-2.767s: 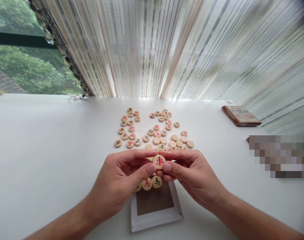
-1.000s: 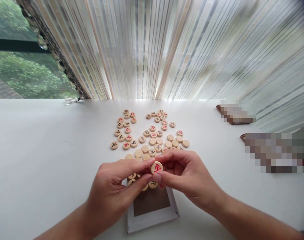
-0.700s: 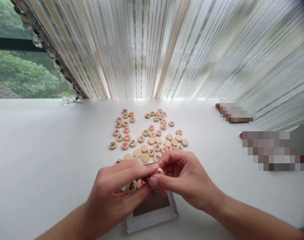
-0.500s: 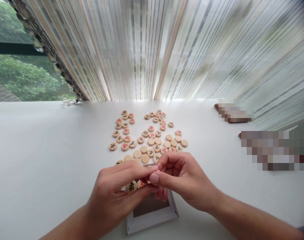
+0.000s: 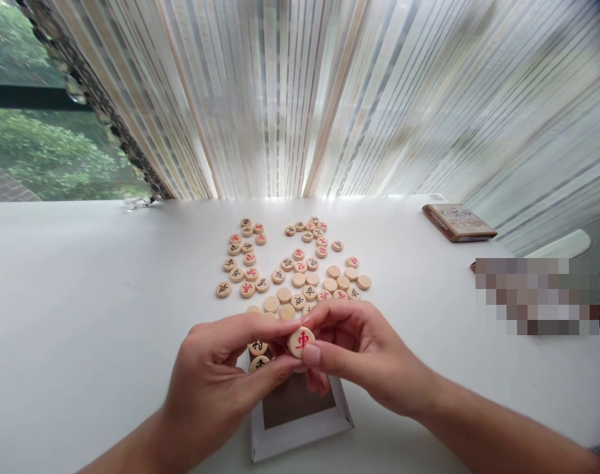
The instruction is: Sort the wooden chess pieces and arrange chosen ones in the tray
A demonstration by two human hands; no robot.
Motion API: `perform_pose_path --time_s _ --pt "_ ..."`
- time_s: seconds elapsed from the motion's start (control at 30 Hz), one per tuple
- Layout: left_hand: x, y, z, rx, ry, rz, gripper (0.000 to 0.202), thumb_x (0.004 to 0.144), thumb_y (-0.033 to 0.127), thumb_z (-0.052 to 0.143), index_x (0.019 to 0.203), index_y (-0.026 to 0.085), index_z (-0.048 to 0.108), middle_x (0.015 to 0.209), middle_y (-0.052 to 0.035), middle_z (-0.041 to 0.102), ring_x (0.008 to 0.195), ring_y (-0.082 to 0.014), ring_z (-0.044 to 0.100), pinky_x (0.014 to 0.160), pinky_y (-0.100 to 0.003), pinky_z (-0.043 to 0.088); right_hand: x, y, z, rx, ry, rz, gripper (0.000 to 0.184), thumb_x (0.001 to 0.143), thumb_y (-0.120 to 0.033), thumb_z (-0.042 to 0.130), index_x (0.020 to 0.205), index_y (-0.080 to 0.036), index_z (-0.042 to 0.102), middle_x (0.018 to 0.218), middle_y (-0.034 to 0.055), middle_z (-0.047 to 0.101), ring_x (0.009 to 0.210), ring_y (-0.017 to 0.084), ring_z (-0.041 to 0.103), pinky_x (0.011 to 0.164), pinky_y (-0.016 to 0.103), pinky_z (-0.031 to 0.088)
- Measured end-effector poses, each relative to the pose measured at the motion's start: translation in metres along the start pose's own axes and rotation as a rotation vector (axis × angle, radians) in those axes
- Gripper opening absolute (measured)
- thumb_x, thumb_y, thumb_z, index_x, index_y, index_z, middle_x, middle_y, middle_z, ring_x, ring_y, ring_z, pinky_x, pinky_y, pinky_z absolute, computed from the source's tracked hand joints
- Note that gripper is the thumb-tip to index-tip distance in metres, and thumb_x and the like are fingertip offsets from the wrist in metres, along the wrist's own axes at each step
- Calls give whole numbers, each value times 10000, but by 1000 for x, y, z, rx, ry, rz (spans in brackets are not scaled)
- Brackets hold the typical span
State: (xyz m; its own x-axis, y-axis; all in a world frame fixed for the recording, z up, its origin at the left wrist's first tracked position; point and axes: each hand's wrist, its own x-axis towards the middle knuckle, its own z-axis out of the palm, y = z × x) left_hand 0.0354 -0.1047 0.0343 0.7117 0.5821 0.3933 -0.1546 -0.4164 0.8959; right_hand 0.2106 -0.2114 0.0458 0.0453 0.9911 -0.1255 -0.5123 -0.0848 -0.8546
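Note:
A round wooden Chinese chess piece (image 5: 300,343) with a red character faces up between my two hands. My left hand (image 5: 225,368) pinches its left edge with thumb and forefinger. From the other side, my right hand (image 5: 359,352) grips the same piece, its thumb on the lower right edge. Under them is a shallow white cardboard box (image 5: 307,440) with a brown inner floor. Two black-lettered pieces, one of them this chess piece (image 5: 258,347), show in the box's left part; my hands hide its far part.
Several loose chess pieces (image 5: 300,266), lettered red or black or blank side up, lie scattered on the white table (image 5: 132,316) beyond the hands. A flat brown box (image 5: 458,222) lies at the back right, a blurred-out object (image 5: 537,296) nearer. A striped curtain (image 5: 280,99) hangs behind.
The red-lettered piece between my fingers now shows its face, where fingers covered it before. My left hand has shifted slightly left, and pieces in the box show differently beneath it.

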Motion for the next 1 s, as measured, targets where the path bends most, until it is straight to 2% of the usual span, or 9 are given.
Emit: perform_pose_path --time_s 0.13,0.3,0.53,0.77,1.0 --pt "0 1 0 54 2 34 411 811 82 862 1151 311 825 957 0 850 779 -169 791 716 -223 635 -1 4 1 23 32 30 408 591 -192 1030 852 -149 720 707 -6 740 580 89 663 547 162 562" --pt "3 4 2 108 -12 114 397 831 69 831 1151 303 828 871 0 840 718 -160 777 664 -219 614 0 7 0 19 87 45 422 552 -190 1042 793 -152 698 664 -12 738 532 79 641 514 154 547" --pt "5 5 2 99 -48 130 385 850 75 820 1161 302 813 896 16 840 722 -131 774 688 -188 612 -2 1 3 -32 75 41 379 614 -273 1023 772 -141 705 636 -1 724 515 89 648 490 162 541" --pt "3 5 2 91 -71 121 445 849 66 817 1218 314 789 894 20 837 719 -139 775 700 -211 625 -3 -1 3 -61 60 -2 304 722 -314 967 783 -134 729 637 12 721 532 94 642 513 177 544" --pt "4 4 3 75 -45 108 384 839 71 834 1146 300 809 895 19 845 722 -139 777 703 -206 622 -3 -3 2 -111 62 -10 311 708 -319 975 831 -137 756 683 18 731 553 101 645 520 188 554"
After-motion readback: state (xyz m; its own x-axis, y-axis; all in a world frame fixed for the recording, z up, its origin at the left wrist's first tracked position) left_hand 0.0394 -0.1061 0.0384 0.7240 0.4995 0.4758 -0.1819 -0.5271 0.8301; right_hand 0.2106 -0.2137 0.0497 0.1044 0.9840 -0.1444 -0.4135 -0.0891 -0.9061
